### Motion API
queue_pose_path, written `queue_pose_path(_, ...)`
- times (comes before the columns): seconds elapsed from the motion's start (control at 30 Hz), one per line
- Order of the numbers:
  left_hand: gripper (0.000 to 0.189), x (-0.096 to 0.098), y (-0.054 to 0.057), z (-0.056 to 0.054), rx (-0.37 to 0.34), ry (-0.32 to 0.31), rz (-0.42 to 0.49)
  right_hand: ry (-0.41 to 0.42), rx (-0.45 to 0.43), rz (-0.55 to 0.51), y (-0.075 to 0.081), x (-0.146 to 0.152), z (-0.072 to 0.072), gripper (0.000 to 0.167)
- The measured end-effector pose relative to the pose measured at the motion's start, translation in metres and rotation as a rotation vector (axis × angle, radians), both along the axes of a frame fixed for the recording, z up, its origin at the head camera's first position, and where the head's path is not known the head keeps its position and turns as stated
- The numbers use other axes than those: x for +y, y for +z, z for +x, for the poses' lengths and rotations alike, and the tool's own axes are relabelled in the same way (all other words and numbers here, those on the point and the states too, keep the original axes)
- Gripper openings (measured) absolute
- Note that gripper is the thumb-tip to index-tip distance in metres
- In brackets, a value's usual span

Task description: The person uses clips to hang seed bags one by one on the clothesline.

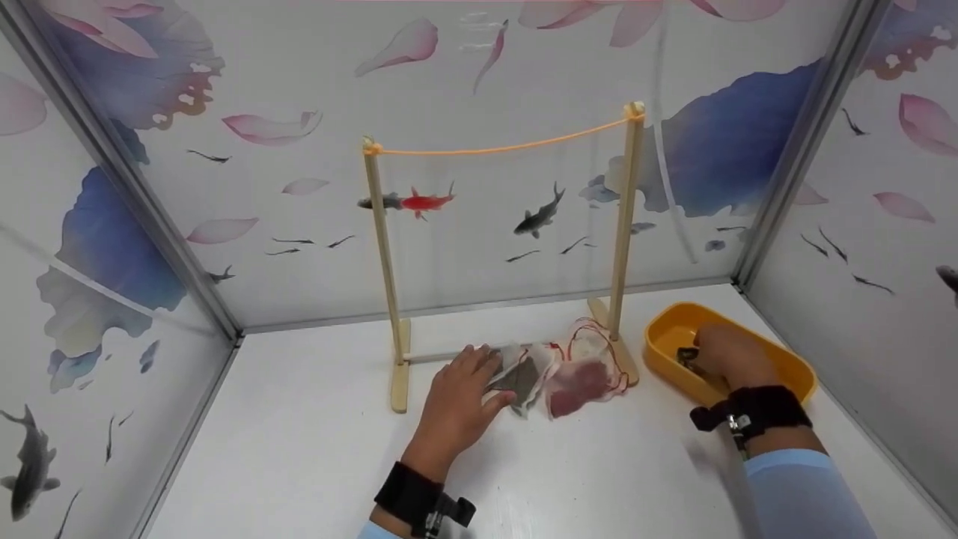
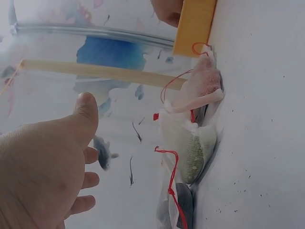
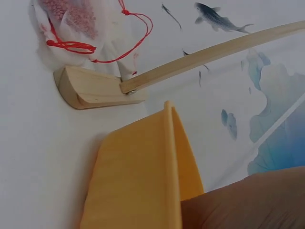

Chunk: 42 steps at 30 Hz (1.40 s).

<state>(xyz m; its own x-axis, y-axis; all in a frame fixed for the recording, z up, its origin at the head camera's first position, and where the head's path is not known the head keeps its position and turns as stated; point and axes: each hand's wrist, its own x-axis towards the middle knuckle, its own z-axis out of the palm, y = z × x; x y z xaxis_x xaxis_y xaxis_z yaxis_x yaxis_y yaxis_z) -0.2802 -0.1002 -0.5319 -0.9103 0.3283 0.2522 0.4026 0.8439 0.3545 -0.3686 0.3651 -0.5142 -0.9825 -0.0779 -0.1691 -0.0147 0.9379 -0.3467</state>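
My left hand (image 1: 464,404) is over the left end of a row of sheer drawstring pouches, fingers spread. In the left wrist view the thumb stands up and the palm holds nothing. Beside it lies a pouch with grey-green filling (image 1: 528,382); to its right is a pouch with dark pink filling (image 1: 580,385). Red cords (image 2: 174,176) trail from the pouches. My right hand (image 1: 737,359) reaches into a yellow plastic bin (image 1: 801,374), beside small dark things (image 1: 687,356). Its fingertips are hidden; I cannot tell whether they grip one.
Behind the pouches stands a wooden frame with two posts (image 1: 623,232) on flat feet, an orange cord (image 1: 501,150) strung between their tops. A low crossbar (image 1: 434,356) joins the feet. Printed panels with fish and petals enclose the white table (image 1: 299,434) at the back and sides.
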Motion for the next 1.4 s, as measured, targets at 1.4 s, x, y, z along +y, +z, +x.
queue_pose_path(1.4, 0.053, -0.006, 0.052, 0.042, 0.386, -0.036, 0.227, 0.428, -0.065, -1.288, 0.032, -0.251, 0.068, 0.051)
